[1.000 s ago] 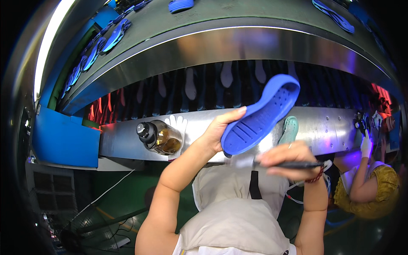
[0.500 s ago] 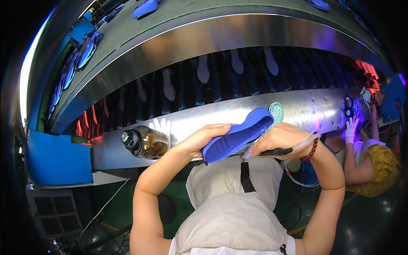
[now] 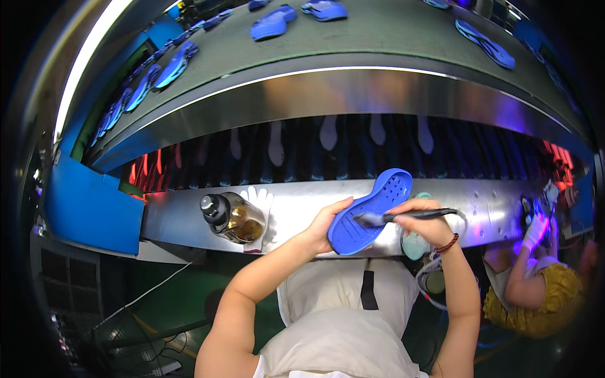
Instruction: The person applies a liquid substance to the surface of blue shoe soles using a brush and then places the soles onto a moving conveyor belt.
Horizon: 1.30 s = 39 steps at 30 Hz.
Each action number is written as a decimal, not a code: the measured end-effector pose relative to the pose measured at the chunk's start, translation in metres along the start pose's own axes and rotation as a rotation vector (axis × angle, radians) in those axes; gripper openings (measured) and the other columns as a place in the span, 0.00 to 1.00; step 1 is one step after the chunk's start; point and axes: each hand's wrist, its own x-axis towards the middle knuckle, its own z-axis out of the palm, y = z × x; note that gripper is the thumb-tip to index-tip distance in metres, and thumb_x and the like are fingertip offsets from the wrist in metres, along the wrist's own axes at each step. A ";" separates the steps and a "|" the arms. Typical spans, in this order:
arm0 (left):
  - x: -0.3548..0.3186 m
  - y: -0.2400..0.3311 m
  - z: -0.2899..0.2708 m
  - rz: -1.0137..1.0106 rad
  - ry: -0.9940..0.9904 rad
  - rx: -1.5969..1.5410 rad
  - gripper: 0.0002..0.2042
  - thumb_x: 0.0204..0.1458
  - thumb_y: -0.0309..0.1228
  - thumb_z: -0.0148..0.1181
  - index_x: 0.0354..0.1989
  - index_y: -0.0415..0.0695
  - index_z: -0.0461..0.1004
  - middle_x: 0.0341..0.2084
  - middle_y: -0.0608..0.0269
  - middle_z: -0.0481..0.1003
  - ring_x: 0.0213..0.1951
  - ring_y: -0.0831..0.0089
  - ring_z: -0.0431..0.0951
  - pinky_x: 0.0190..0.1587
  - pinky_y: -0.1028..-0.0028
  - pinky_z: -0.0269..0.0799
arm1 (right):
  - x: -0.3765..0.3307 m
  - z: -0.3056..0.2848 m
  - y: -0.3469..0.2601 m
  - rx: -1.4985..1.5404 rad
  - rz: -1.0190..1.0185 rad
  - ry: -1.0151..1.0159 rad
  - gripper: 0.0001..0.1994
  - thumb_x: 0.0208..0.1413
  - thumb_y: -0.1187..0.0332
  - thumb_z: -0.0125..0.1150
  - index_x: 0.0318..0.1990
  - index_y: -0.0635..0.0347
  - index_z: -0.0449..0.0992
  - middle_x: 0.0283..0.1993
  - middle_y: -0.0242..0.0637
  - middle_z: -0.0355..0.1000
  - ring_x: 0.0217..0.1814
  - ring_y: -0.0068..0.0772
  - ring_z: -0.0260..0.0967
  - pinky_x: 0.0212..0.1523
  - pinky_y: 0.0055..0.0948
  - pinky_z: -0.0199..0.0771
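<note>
My left hand (image 3: 323, 228) grips the left edge of a blue shoe sole (image 3: 348, 234), tilted with its hollow inner side up. Ridges line its heel end, and small holes dot the toe end. In my right hand (image 3: 426, 228) is a brush (image 3: 435, 214) with a black handle and a thin tube running from its end. Its pale bristles touch the inside of the sole near the middle. Beneath my right hand, partly hidden by it, a teal sole (image 3: 413, 247) lies on the metal bench (image 3: 302, 195).
A bottle (image 3: 234, 220) with a black top and brown liquid stands left on the bench beside a white glove (image 3: 259, 203). Behind rises a conveyor belt (image 3: 378, 50) carrying several blue soles (image 3: 272, 24). Another person's gloved hand (image 3: 535, 232) is at the far right.
The brush has swung from under the blue sole's near edge onto its inner side. The sole has turned more face up. My view has shifted, showing more of the belt.
</note>
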 end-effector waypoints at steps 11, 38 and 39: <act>-0.049 0.040 0.014 0.640 -0.219 0.328 0.28 0.52 0.44 0.44 0.57 0.37 0.54 0.48 0.47 0.65 0.44 0.56 0.71 0.47 0.60 0.68 | -0.032 0.009 0.028 0.606 -0.457 0.013 0.09 0.49 0.71 0.57 0.35 0.68 0.71 0.37 0.49 0.71 0.14 0.20 0.62 0.15 0.16 0.61; 0.009 0.320 0.076 1.073 1.571 1.941 0.31 0.42 0.29 0.52 0.58 0.48 0.53 0.51 0.45 0.63 0.57 0.50 0.56 0.60 0.58 0.45 | -0.034 -0.012 0.080 0.877 -0.110 0.389 0.07 0.55 0.68 0.48 0.36 0.61 0.70 0.33 0.38 0.72 0.13 0.21 0.55 0.16 0.20 0.54; 0.009 0.319 0.092 0.786 1.489 1.880 0.31 0.43 0.27 0.49 0.60 0.52 0.51 0.51 0.48 0.63 0.58 0.53 0.56 0.59 0.56 0.47 | -0.036 -0.014 0.084 0.939 -0.110 0.417 0.06 0.54 0.70 0.49 0.35 0.63 0.70 0.35 0.43 0.72 0.14 0.22 0.56 0.16 0.19 0.55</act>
